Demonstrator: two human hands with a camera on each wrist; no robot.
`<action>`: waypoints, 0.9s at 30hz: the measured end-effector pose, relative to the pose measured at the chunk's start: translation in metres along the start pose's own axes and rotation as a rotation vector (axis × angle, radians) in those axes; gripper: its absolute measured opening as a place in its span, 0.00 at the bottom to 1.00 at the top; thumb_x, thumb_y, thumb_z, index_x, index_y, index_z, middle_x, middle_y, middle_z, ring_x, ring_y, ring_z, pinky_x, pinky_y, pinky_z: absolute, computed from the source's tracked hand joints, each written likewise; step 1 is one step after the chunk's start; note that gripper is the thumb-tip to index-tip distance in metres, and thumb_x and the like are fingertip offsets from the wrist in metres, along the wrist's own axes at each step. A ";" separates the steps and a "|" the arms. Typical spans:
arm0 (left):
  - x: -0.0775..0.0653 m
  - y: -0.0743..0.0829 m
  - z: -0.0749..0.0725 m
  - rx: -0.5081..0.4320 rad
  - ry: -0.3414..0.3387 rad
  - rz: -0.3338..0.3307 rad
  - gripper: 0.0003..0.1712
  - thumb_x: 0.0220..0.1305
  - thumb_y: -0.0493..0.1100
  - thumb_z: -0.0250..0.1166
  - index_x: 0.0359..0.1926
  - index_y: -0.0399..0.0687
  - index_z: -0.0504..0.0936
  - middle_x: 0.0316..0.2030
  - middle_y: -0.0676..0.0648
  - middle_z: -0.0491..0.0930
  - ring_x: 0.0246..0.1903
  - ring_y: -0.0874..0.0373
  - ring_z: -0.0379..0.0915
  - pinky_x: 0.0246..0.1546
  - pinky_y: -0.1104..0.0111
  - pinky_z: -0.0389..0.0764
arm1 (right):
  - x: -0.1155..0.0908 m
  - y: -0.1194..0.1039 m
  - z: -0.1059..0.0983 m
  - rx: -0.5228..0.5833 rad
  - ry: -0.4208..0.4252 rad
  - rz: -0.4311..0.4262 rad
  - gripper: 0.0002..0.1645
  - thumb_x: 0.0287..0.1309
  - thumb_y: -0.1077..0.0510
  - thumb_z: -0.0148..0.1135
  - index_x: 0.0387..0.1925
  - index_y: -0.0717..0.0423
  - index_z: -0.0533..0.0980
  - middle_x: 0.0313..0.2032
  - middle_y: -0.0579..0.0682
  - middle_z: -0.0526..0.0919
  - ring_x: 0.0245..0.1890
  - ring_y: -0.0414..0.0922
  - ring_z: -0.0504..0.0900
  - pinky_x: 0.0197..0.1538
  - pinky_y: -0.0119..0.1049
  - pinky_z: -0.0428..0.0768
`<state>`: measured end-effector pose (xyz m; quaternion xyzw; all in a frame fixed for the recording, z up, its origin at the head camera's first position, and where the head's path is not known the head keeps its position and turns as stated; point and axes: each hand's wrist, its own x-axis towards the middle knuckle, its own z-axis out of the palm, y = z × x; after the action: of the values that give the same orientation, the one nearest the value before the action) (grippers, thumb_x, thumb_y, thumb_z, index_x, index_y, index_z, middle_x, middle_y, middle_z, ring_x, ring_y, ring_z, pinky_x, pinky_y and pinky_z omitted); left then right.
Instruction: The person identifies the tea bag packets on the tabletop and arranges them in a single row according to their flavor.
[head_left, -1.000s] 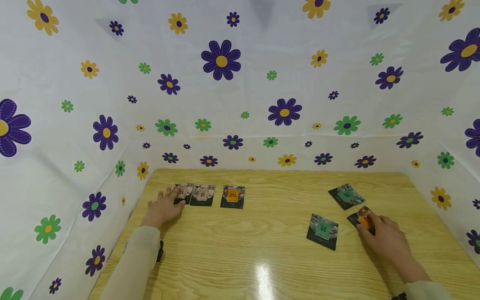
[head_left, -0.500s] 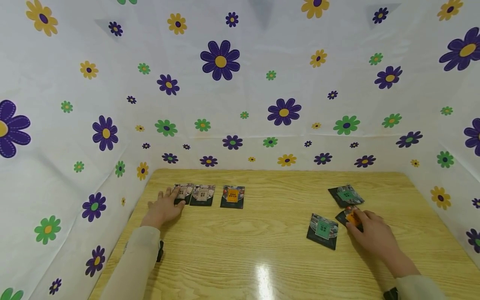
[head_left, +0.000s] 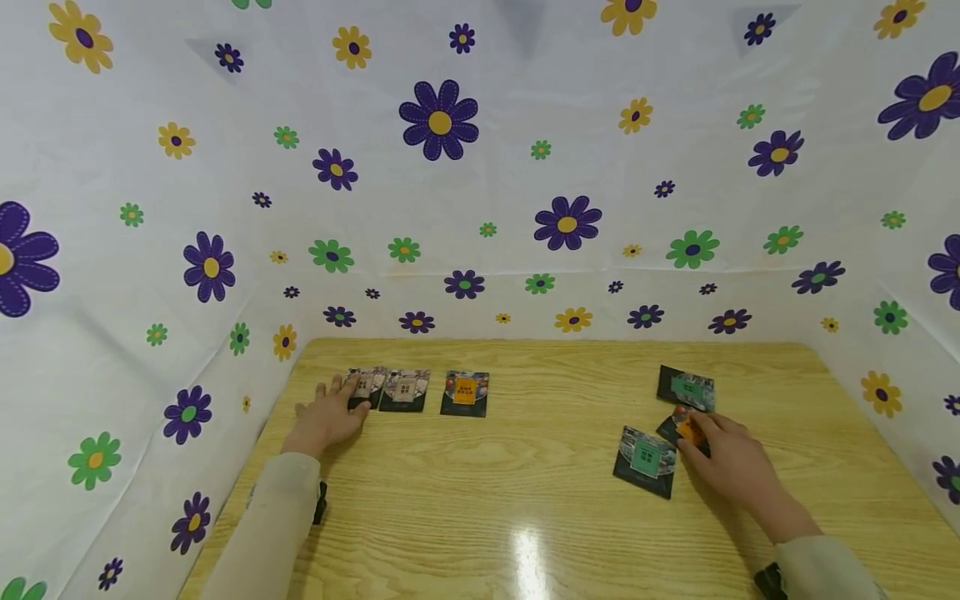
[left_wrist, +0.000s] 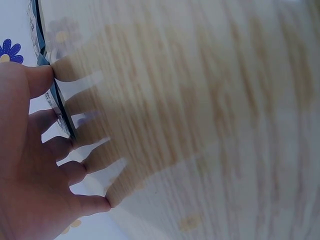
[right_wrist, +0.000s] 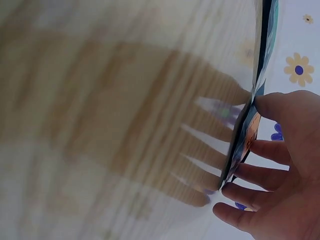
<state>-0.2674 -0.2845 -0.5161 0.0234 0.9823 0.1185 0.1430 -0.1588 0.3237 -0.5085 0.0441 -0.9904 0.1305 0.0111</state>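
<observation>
My left hand (head_left: 327, 422) rests at the far left with fingers spread, thumb and fingertips on a flat square packet with a beige label (head_left: 363, 386). In the left wrist view that packet (left_wrist: 61, 107) lies flat under the fingertips. On the right, my right hand (head_left: 731, 462) touches an orange-labelled packet (head_left: 672, 426) from above, thumb and fingers outstretched and partly covering it. The right wrist view shows this packet (right_wrist: 246, 141) edge-on beneath the fingers. Its far corner meets a green-labelled packet (head_left: 678, 385); a second green-labelled packet (head_left: 643, 462) lies just left of it.
Beside the left hand lies another beige-labelled packet (head_left: 405, 390), followed by an orange-labelled packet (head_left: 465, 393). All rest on a glossy wood-grain table (head_left: 480, 483). White flower-printed sheeting (head_left: 487, 183) walls in the back and both sides.
My right hand has slid the orange-labelled packet leftward, between the two green-labelled ones. The farther green-labelled packet has turned and shifted slightly left. My left hand has stayed put.
</observation>
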 end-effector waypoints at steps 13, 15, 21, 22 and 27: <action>0.000 0.001 0.000 -0.004 0.001 -0.001 0.42 0.83 0.60 0.46 0.85 0.45 0.47 0.82 0.27 0.42 0.80 0.21 0.37 0.68 0.17 0.45 | 0.015 -0.012 0.004 -0.004 -0.009 -0.012 0.37 0.75 0.50 0.62 0.72 0.72 0.67 0.66 0.82 0.71 0.62 0.81 0.71 0.58 0.78 0.73; 0.000 0.001 0.000 -0.008 0.000 0.000 0.42 0.83 0.60 0.46 0.85 0.45 0.47 0.82 0.27 0.42 0.80 0.21 0.37 0.68 0.17 0.45 | 0.018 -0.013 0.005 -0.006 -0.017 -0.013 0.38 0.75 0.49 0.62 0.73 0.72 0.67 0.67 0.82 0.70 0.63 0.81 0.71 0.58 0.78 0.73; -0.001 0.001 0.000 -0.015 -0.002 0.003 0.43 0.83 0.60 0.47 0.86 0.46 0.46 0.82 0.27 0.41 0.80 0.21 0.36 0.68 0.17 0.44 | 0.025 -0.015 0.009 -0.013 -0.018 -0.033 0.37 0.75 0.49 0.61 0.72 0.71 0.68 0.66 0.81 0.71 0.63 0.81 0.71 0.58 0.78 0.74; -0.001 0.001 -0.001 -0.015 -0.003 0.003 0.43 0.83 0.60 0.47 0.86 0.46 0.46 0.82 0.27 0.41 0.80 0.21 0.36 0.68 0.17 0.44 | 0.026 -0.015 0.009 -0.016 -0.015 -0.039 0.37 0.75 0.49 0.61 0.72 0.71 0.68 0.66 0.81 0.71 0.63 0.81 0.71 0.58 0.77 0.74; -0.001 0.001 -0.001 -0.007 -0.003 0.004 0.43 0.83 0.60 0.47 0.86 0.45 0.47 0.82 0.27 0.42 0.80 0.21 0.36 0.68 0.17 0.45 | 0.031 -0.020 0.010 -0.024 -0.004 -0.066 0.37 0.74 0.49 0.62 0.71 0.71 0.69 0.65 0.79 0.75 0.62 0.81 0.73 0.58 0.77 0.75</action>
<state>-0.2668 -0.2838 -0.5147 0.0251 0.9817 0.1221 0.1442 -0.1878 0.2994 -0.5124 0.0769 -0.9900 0.1179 0.0138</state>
